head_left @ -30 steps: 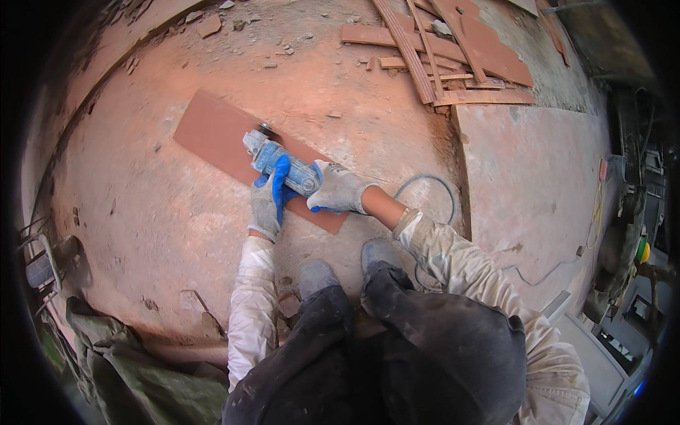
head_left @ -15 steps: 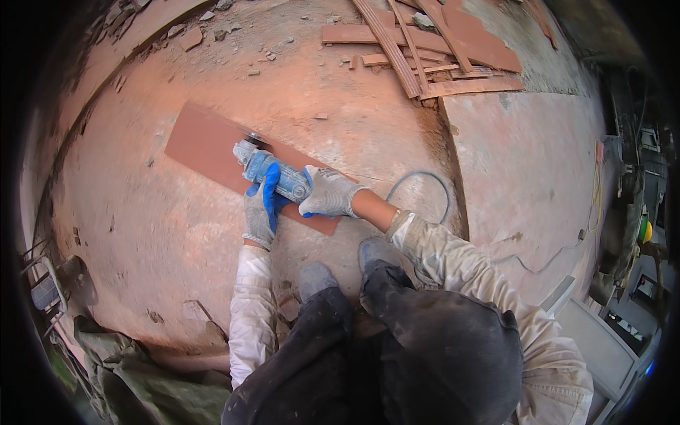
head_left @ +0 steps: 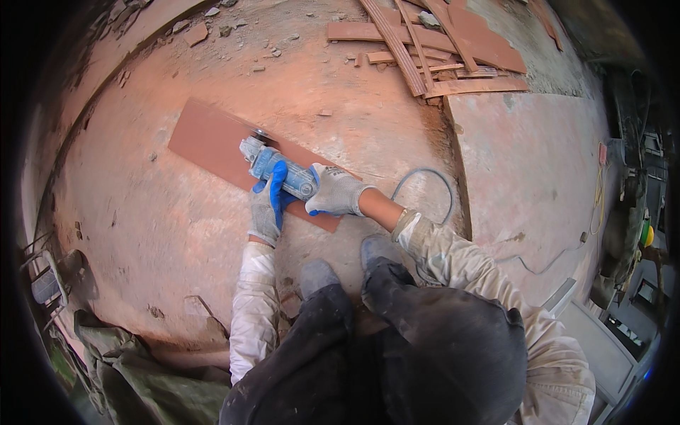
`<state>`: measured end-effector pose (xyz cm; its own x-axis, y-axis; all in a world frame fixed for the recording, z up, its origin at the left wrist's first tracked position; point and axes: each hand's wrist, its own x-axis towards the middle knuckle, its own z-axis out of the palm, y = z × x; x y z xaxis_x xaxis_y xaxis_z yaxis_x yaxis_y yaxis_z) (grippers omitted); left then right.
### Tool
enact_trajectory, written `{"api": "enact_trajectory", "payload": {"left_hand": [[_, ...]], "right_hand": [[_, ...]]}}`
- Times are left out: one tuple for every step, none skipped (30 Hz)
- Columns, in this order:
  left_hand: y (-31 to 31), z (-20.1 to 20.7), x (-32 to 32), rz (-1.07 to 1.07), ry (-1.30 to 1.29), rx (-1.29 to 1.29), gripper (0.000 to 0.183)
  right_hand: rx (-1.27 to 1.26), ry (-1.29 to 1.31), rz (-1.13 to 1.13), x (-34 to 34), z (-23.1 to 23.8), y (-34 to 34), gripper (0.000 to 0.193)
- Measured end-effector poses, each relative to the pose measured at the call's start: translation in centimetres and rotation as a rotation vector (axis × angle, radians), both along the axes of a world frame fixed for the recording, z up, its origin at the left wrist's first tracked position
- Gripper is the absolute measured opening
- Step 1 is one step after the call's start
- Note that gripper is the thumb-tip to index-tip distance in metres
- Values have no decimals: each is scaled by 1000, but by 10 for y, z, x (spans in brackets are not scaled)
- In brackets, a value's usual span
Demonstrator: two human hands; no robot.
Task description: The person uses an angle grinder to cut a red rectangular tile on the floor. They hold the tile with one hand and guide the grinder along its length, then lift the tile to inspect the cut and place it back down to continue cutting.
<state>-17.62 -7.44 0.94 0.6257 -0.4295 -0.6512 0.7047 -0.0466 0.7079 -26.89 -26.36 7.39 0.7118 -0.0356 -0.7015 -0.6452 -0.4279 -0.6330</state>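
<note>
A blue angle grinder (head_left: 278, 170) with a grey metal head is held in both my hands, over a long reddish-brown tile (head_left: 205, 142) lying flat on the ground. My left hand (head_left: 268, 205), in a grey glove with a blue palm, grips the grinder's body from the near side. Around the rear end of the tool is my right hand (head_left: 337, 191), gloved alike. The cutting disc (head_left: 261, 133) is at the tile's far long edge; whether it touches the tile I cannot tell. My hands and the tool cover the middle of the tile.
Several reddish strips (head_left: 425, 53) lie piled at the far right, beside a raised concrete slab (head_left: 524, 163). A grey cable (head_left: 448, 185) loops to the right of my hands. Rubble (head_left: 225, 30) lies at the far left, and a dark green tarp (head_left: 142, 375) at the near left.
The grinder and both hands have shifted slightly right along the tile, still gripping. The whole view has also moved a little.
</note>
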Motion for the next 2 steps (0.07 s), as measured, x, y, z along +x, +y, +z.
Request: {"api": "enact_trajectory", "payload": {"left_hand": [[0,2,-1,-4,-28,16,55],[0,5,-1,-3,-38,32,57]], "right_hand": [[24,27,-9,0,3,-1,69],[22,12,0,2,5,1,69]]}}
